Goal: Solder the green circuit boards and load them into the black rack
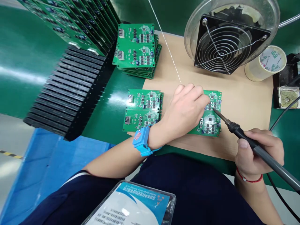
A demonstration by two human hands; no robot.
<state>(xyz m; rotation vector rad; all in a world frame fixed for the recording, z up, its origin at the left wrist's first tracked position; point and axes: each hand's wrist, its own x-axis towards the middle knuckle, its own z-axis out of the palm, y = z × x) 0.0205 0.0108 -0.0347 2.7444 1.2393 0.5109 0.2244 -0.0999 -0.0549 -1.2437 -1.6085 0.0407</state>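
Note:
My right hand (260,151) grips a soldering iron (254,145), its tip touching or just above a green circuit board (211,128) on the brown sheet. Over the left part of that board is my left hand (187,107), its fingers pinched on a thin solder wire (167,45) that runs down from above. The wire's end by the tip is hidden behind the fingers. A blue wrist strap (142,140) is on my left wrist. To the left lies a small stack of similar boards (142,109), partly under my forearm.
Behind stands a taller stack of boards (136,45). A black slotted rack (67,84) with upright boards (77,18) is at the left. A fan (221,47), tape roll (266,64) and soldering sponge (289,97) stand at the back right. The iron's cable (281,114) trails there.

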